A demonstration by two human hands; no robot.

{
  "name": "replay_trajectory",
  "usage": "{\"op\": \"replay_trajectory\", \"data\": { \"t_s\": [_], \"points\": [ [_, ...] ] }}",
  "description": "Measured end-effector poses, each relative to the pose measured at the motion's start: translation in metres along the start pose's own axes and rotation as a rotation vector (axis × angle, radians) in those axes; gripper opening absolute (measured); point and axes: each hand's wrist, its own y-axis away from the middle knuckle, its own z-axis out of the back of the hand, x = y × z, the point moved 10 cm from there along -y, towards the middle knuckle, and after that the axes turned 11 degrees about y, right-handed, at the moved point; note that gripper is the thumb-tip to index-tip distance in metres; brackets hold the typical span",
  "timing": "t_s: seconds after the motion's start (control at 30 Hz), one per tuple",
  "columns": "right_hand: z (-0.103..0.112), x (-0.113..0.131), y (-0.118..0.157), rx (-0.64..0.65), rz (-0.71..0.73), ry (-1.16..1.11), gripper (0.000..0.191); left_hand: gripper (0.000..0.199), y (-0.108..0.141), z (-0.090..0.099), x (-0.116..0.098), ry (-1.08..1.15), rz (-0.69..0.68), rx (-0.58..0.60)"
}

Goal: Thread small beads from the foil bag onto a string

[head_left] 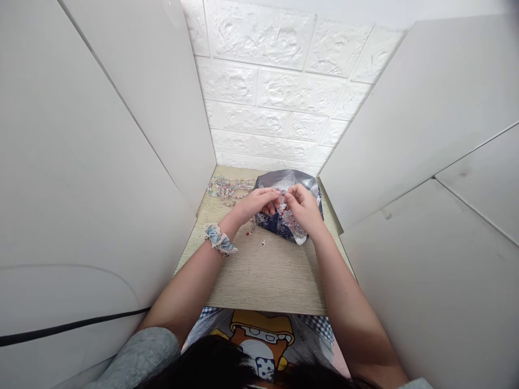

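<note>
My left hand [261,202] and my right hand [302,206] meet over a dark blue bag [278,226] with a silvery lining. Thumb and fingertips of each hand are pinched together on a bead strand [283,204], which hangs down between them. Below it, clear and reddish beads [292,220] lie at the bag's opening, partly hidden by my right hand. More bead strands [229,189] in pale mixed colours rest in a loose heap to the left of the bag. A light blue scrunchie [220,239] with lace trim circles my left wrist.
The small wooden table [267,278] is hemmed in by white panels on the left [133,97] and right [421,108]. A white brick-pattern wall [275,92] stands behind it. A tiny item [263,243] and some red beads [248,233] lie in front of the bag.
</note>
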Motion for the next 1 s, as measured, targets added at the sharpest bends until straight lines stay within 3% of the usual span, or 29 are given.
{"op": "replay_trajectory", "data": {
  "t_s": [0.17,0.3,0.47,0.67,0.8,0.9,1.0],
  "points": [
    [-0.004,-0.006,-0.002,0.002,-0.004,-0.08,0.016,0.023,0.001,-0.006,-0.001,0.132,-0.029,0.06],
    [0.001,-0.015,-0.004,-0.067,-0.066,-0.202,0.018,0.021,0.003,-0.005,-0.007,0.207,-0.058,0.07],
    [0.02,-0.034,-0.004,-0.231,-0.174,-0.463,0.017,0.02,0.006,-0.004,-0.013,0.234,-0.1,0.1],
    [0.039,-0.083,-0.001,-0.465,-0.394,-0.886,0.011,0.021,0.008,0.001,-0.017,0.189,-0.116,0.067],
    [0.049,-0.1,0.002,-0.6,-0.414,-0.904,0.011,0.021,0.009,0.005,-0.02,0.194,-0.122,0.047],
    [0.052,-0.097,0.0,-0.594,-0.365,-0.82,0.008,0.02,0.01,0.008,-0.023,0.21,-0.142,0.047],
    [0.053,-0.097,0.004,-0.611,-0.404,-0.726,0.01,0.019,0.012,0.009,-0.024,0.225,-0.152,0.059]
  ]
}}
